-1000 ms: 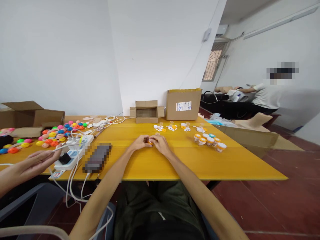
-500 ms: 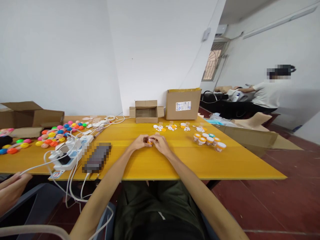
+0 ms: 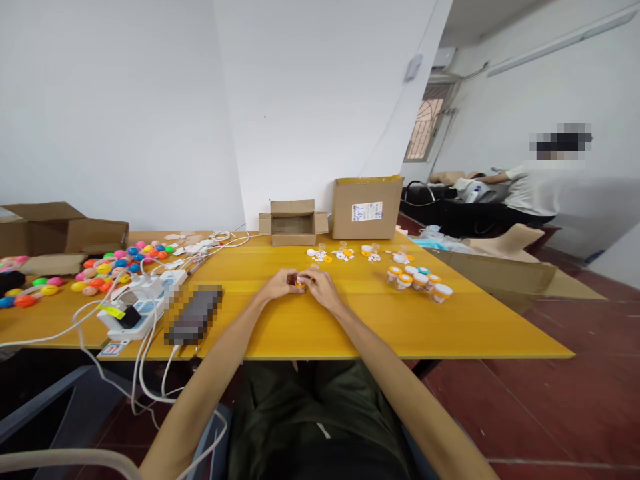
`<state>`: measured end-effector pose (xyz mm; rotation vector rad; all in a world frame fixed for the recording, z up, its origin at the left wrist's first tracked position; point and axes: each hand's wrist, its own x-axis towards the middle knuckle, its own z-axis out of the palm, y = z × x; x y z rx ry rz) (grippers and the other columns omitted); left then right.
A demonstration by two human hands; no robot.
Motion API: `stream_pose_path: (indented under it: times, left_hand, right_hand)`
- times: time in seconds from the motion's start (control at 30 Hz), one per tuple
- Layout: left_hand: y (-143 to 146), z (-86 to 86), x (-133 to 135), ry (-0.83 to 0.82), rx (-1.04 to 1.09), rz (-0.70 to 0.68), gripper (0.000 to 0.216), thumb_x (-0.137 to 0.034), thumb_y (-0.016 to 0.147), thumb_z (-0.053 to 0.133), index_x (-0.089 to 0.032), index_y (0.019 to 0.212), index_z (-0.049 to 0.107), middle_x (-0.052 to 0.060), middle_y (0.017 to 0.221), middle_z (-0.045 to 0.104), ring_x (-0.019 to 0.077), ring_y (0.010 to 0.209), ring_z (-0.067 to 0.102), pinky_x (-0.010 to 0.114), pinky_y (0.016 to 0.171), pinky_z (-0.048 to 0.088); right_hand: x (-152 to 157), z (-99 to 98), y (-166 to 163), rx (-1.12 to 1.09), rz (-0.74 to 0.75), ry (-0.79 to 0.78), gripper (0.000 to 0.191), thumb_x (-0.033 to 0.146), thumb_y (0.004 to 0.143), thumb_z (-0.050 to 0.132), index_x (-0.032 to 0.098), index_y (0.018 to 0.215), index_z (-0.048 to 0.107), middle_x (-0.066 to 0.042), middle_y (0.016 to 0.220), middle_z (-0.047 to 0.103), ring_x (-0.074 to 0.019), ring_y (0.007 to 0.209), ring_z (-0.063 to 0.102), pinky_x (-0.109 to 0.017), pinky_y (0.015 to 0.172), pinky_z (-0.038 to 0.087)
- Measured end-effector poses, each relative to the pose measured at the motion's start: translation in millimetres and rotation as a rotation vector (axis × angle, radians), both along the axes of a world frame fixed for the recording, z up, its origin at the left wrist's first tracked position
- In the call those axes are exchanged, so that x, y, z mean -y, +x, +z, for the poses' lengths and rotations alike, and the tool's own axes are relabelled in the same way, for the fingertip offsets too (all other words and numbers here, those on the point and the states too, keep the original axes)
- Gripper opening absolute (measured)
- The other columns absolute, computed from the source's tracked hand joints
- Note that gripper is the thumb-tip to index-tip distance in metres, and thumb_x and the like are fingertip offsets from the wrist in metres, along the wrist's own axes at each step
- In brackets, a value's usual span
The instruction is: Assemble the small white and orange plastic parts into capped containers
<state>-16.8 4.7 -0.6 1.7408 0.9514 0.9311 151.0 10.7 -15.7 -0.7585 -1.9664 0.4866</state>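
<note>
Both of my hands meet over the middle of the table. My left hand [image 3: 279,285] is closed around a small orange-and-white cap [image 3: 299,283], its fingers curled at the left side. From the right, my right hand [image 3: 320,287] pinches the same cap with its fingertips. Fingers cover much of the cap, and its details are too small to make out. Just behind the hands lies a small clear piece [image 3: 315,267]. Farther back are several little groups of white and orange caps and discs [image 3: 320,256] with clear cups. To the right stand several clear jars [image 3: 419,277] with orange, white and teal lids.
A small open carton [image 3: 293,230] and a large closed carton [image 3: 367,208] stand against the wall. On the left are a phone [image 3: 195,315], a power strip [image 3: 145,310] with cables, and colourful balls [image 3: 107,270]. Another person [image 3: 535,187] sits at the far right.
Another person's hand at the left edge has left the view, and the white cable there has shifted. A yellow tag now shows at the plug. My own hands have barely moved.
</note>
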Motion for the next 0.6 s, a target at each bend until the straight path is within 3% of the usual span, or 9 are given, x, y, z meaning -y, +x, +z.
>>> stream_pose_path:
  times: [0.6]
  left_hand:
    - [0.0,-1.9,-0.8,0.017,-0.008,0.016,0.024,-0.023,0.057,0.078,-0.016,0.065,0.056,-0.006,0.06,0.054,0.0106,0.062,0.052,0.024,0.063,0.042]
  right_hand:
    - [0.9,-0.7,-1.4,0.009,-0.038,0.024,0.014,0.019,0.085,0.06,0.023,0.078,0.071,-0.004,0.079,0.071,-0.0179,0.074,0.063,-0.028,0.07,0.048]
